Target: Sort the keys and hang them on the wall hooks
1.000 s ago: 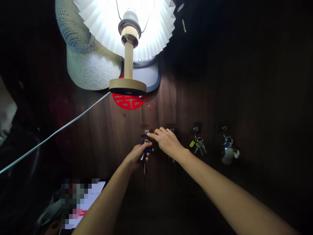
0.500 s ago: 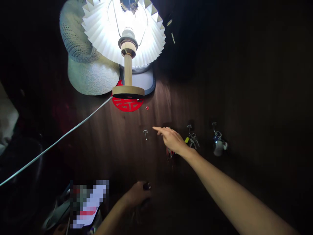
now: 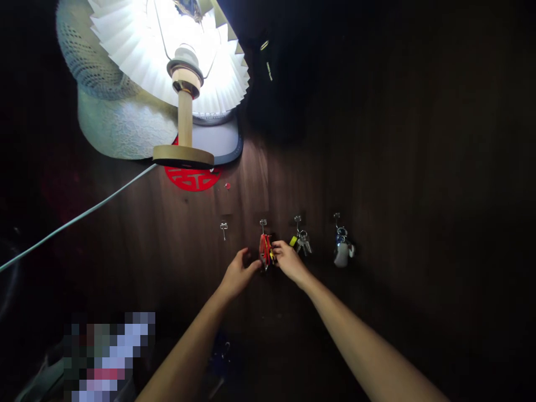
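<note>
A red and yellow keychain [image 3: 265,248] hangs below a small metal hook [image 3: 263,223] on the dark wood-grain surface. My right hand [image 3: 290,262] is at its right side, fingertips closed about the yellow part; the thumb is hidden. On the other side my left hand [image 3: 238,274] holds nothing, its thumb and fingers apart, with the thumb tip close to the keychain's lower end. Right of my right hand, a bunch of keys [image 3: 303,242] with a yellow tag [image 3: 293,240] hangs from another hook [image 3: 297,219].
A bare hook [image 3: 224,228] sits to the left; a grey-white pendant [image 3: 341,254] hangs at right. Above are a lit pleated lamp [image 3: 185,120], a white cord [image 3: 90,212], pale caps [image 3: 121,125] and a red cutout [image 3: 192,180]. A dim blue object [image 3: 221,357] lies low.
My left hand has risen to the keychain, no longer around a dark object I cannot make out. My right hand has dropped from pointing left to the keychain's side. The view has shifted right.
</note>
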`<state>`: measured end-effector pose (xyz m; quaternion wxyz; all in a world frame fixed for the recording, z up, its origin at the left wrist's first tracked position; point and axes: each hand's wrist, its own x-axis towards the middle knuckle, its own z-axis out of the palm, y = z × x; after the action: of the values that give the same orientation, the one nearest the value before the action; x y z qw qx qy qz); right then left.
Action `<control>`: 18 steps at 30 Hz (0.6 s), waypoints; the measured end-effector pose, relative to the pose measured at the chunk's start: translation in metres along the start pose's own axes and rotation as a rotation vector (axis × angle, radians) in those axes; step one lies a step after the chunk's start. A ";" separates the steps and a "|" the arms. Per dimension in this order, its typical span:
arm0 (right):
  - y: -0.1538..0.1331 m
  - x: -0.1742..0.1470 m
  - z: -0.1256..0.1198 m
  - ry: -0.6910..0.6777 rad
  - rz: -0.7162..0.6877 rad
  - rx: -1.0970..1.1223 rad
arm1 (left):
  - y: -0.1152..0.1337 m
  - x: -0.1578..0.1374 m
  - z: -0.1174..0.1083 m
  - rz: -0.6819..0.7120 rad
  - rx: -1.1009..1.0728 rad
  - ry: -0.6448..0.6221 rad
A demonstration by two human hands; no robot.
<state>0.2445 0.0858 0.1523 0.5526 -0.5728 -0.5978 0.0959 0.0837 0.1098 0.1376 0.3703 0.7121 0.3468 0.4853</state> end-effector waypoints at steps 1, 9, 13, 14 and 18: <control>0.001 -0.001 0.002 -0.025 -0.008 0.002 | 0.006 0.009 0.013 0.004 -0.028 0.020; -0.006 0.001 -0.044 -0.316 -0.222 -0.127 | 0.021 0.033 0.064 -0.101 -0.249 0.067; -0.025 0.016 -0.065 -0.132 -0.361 -0.488 | 0.022 0.033 0.067 -0.152 -0.319 0.063; -0.029 0.019 -0.066 -0.126 -0.412 -0.568 | 0.022 0.033 0.067 -0.157 -0.331 0.070; -0.033 0.027 -0.066 -0.149 -0.536 -0.770 | 0.030 0.028 0.071 -0.201 -0.374 0.064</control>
<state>0.2833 0.0625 0.2164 0.2612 -0.5531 -0.7545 -0.2377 0.1628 0.1053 0.1574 0.5313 0.5771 0.3317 0.5240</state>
